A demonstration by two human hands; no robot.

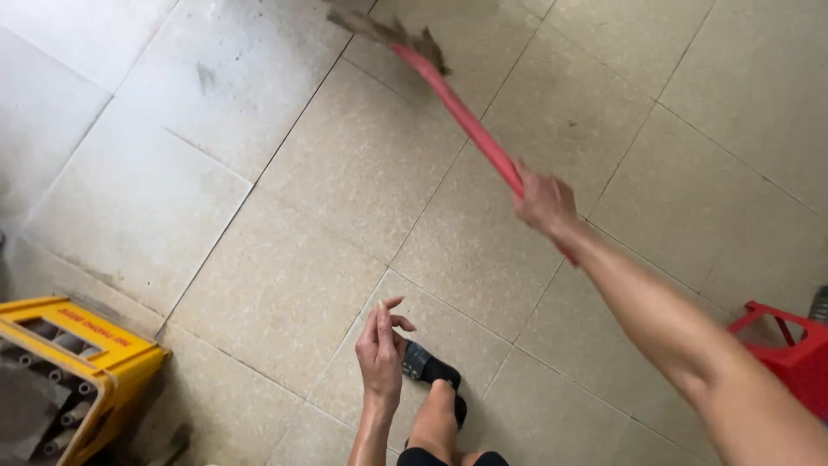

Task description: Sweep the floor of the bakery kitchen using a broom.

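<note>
My right hand (543, 201) is stretched forward and shut on the red handle of a broom (466, 121). The broom's brown bristle head (388, 33) touches the tiled floor near the top edge. My left hand (381, 345) hangs free near my leg, fingers loosely apart and holding nothing. Below it my foot in a dark sandal (431, 371) stands on the floor.
A yellow plastic crate (73, 371) with dark compartments sits at the bottom left. A red plastic stool (789, 349) pokes in at the right edge. Beige floor tiles (285, 216) with dark grout lines fill the view; the upper-left tiles look paler.
</note>
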